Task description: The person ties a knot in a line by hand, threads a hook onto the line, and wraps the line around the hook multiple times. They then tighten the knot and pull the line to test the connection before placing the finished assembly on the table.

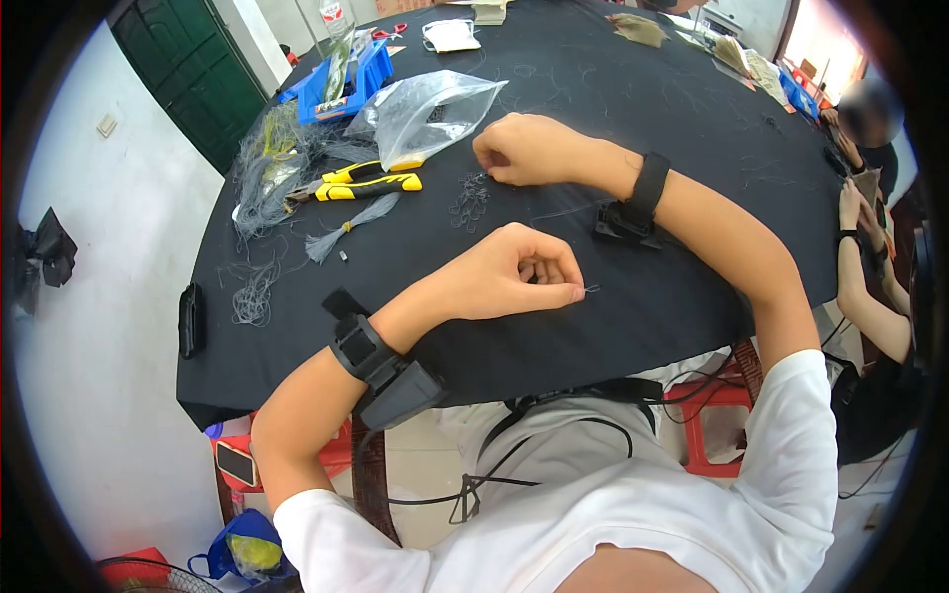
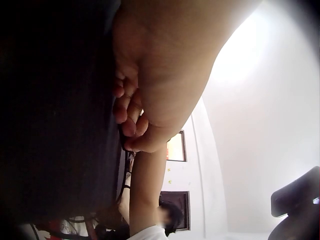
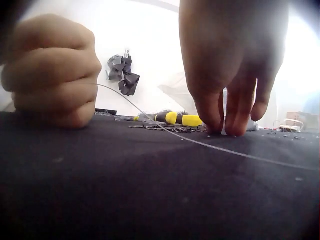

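My left hand [image 1: 509,275] has its fingers curled, thumb and index tip pinching a thin pale line [image 1: 592,289]. In the right wrist view, that line [image 3: 175,135] runs from the curled left hand [image 3: 52,75] across the black cloth. Beyond it, my right hand [image 1: 544,150] points its fingertips down onto the cloth beside a pile of small dark metal pieces, perhaps hooks [image 1: 469,204]. Its fingers look fairly straight in the right wrist view; whether a tiny piece is between the tips is unclear. The left wrist view shows the left hand [image 2: 157,75] with fingertips gathered, their hold hidden.
Yellow-black pliers [image 1: 368,184], a tied bundle of strands [image 1: 348,227] and tangled line [image 1: 255,295] lie at the left. Behind them are a clear plastic bag [image 1: 445,104] and a blue bin [image 1: 368,77]. Another person's arms [image 1: 875,296] are at the far right.
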The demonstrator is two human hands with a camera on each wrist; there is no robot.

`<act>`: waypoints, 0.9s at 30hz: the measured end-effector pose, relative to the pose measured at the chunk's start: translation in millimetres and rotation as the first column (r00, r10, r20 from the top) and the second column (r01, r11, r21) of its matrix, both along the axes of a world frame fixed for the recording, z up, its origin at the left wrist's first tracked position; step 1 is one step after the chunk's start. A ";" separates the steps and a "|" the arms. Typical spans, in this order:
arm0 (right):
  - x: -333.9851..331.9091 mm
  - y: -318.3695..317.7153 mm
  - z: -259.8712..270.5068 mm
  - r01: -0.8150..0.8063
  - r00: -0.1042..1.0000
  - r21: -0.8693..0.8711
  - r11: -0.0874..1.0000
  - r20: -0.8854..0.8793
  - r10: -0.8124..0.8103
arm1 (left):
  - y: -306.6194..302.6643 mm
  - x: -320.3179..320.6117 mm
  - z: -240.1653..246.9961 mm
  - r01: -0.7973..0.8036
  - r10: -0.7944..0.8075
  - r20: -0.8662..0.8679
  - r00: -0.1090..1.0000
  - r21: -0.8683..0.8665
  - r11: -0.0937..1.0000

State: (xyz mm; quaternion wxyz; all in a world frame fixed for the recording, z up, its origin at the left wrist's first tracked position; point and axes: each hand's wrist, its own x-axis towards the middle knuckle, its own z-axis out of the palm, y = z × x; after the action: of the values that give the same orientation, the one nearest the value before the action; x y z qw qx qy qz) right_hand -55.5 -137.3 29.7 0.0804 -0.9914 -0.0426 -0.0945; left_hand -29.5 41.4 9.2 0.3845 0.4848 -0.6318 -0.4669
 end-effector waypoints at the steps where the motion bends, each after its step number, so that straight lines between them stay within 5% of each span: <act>1: -0.6 0.5 0.5 0.004 1.000 0.011 1.000 0.008 -0.004 | -0.1 0.4 0.2 -0.005 0.005 -0.004 1.000 0.002 1.000; 9: -2.1 -1.5 6.5 -0.015 0.982 0.158 0.987 0.189 -0.016 | 0.2 -0.2 2.9 -0.051 0.051 0.001 0.999 -0.027 0.998; 12: -12.1 -0.5 11.4 -0.076 0.963 0.321 0.944 0.269 -0.014 | -2.0 2.8 -5.4 -0.054 0.053 -0.169 0.984 0.004 0.999; 15: -32.7 -6.5 21.0 -0.096 0.959 0.668 0.738 0.260 -0.110 | -2.7 3.1 3.6 -0.103 0.104 -0.206 0.973 0.016 0.995; 17: -55.4 -0.4 31.1 -0.049 0.968 0.881 0.471 0.158 -0.196 | 0.5 1.5 4.5 -0.140 0.144 -0.214 0.966 0.031 0.990; 20: -84.8 5.2 35.3 -0.085 0.958 0.983 0.160 0.125 -0.258 | -0.7 -0.6 6.7 -0.242 0.240 -0.241 0.940 0.023 0.970; 27: -106.0 16.1 4.0 -0.101 0.985 0.995 0.003 0.101 -0.142 | -6.3 10.0 -3.1 -0.498 0.475 -0.337 0.813 0.022 0.867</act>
State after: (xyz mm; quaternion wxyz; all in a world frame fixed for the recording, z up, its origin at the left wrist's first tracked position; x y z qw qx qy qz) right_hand -161.5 -121.1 33.7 0.7514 -0.6325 0.0442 -0.1830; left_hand -19.5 35.1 6.1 0.6075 0.5314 -0.4284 -0.4062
